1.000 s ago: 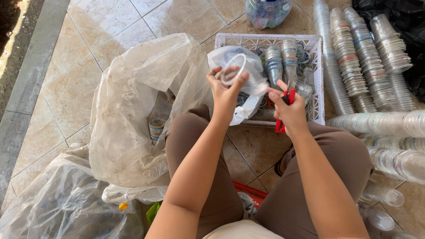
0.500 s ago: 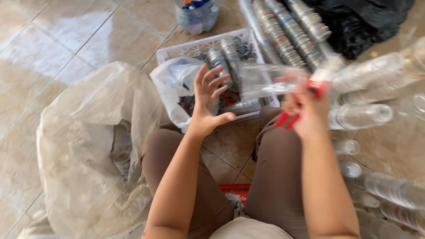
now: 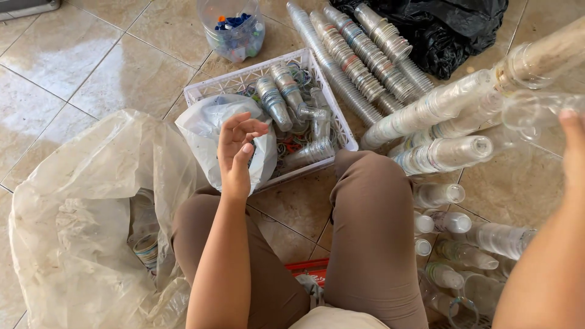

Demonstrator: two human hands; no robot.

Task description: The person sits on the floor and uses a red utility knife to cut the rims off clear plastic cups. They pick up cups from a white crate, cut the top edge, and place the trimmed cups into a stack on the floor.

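Since half a second ago your right hand has swung out right to the clear cup stacks. Your left hand hovers empty, grip half-curled, over the white bag in the crate. Right grip: cannot tell. Nudging those stacks could scatter them.

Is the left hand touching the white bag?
Cannot tell. In the head view the left hand hangs open in front of the white bag; no contact or gap shows plainly.
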